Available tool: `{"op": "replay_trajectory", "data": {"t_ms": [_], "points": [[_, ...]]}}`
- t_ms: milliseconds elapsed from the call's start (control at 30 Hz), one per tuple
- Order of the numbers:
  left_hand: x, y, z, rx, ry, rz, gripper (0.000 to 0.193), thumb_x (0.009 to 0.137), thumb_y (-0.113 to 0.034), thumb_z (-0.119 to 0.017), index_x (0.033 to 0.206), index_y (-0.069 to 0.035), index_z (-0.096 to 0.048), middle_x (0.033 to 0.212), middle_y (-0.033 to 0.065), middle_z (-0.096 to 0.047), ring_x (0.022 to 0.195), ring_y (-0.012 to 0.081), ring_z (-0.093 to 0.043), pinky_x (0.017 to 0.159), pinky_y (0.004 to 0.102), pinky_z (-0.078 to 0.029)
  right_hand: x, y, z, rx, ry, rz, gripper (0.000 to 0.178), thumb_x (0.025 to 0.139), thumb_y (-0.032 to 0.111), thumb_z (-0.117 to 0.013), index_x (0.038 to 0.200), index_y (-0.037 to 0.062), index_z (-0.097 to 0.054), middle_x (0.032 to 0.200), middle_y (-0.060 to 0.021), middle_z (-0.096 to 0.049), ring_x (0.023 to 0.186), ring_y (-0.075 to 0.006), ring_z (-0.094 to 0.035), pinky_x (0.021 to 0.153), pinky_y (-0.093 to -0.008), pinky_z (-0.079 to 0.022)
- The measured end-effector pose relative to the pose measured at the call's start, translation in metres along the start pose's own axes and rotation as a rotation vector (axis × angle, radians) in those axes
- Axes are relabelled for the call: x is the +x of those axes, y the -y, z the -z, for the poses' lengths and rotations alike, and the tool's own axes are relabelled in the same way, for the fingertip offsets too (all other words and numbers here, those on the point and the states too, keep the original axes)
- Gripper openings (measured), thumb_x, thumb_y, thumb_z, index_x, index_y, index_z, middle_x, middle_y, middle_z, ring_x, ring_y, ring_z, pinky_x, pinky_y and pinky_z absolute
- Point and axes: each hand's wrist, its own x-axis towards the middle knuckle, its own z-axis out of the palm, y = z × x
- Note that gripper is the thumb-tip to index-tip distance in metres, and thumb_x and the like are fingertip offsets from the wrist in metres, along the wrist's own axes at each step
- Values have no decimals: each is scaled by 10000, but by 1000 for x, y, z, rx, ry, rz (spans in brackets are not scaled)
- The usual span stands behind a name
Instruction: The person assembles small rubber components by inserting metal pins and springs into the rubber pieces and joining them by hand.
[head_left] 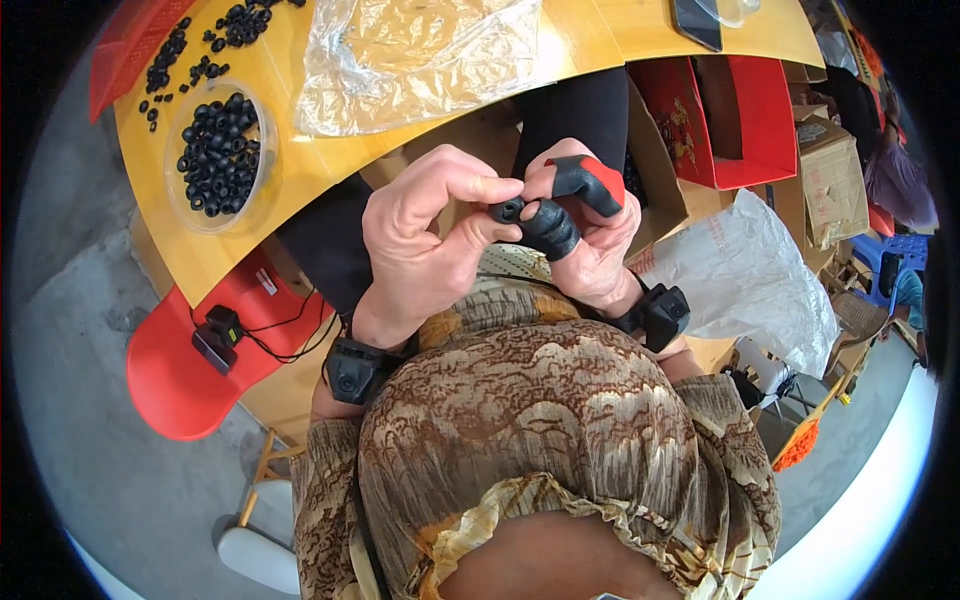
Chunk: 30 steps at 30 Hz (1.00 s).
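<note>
In front of my belly, my left hand pinches a small black ring-shaped piece with a hole in it, between thumb and forefinger. My right hand meets it from the other side, its fingers curled and pressed to the same piece. Black and red coverings wrap the right thumb and forefinger. On the yellow table, a clear round tub holds many similar black pieces. More loose black pieces lie scattered beyond the tub.
A clear plastic bag lies flat on the table, with a phone farther right. Red boxes and a cardboard box stand to the right, above a white plastic sheet. A red stool with a small black device stands at left.
</note>
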Motion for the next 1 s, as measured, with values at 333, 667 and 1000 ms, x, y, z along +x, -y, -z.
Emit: {"op": "replay_trajectory", "data": {"t_ms": [333,667,1000], "points": [[5,-5,-2,78,32,-31,188,683,170,-592,820,42,-591,795,93,-555,673,111,-569,575,206,-514,1,-12,5,297,31,-226,69,792,56,-600,785,28,-537,774,7,-480,700,-60,-445,623,-201,-383],[1,-6,-6,106,-5,-13,162,694,167,-589,793,42,-558,776,81,-545,679,109,-563,573,209,-516,7,-6,5,-106,75,-83,89,821,103,-550,799,18,-537,743,-44,-477,626,-132,-462,561,-243,-372],[-5,-2,-8,41,-19,-94,184,670,116,-668,785,35,-549,723,74,-565,649,91,-539,555,193,-442,8,-10,-1,-155,63,239,36,772,7,-543,771,8,-507,652,-79,-451,567,-226,-440,489,-309,-356]]}}
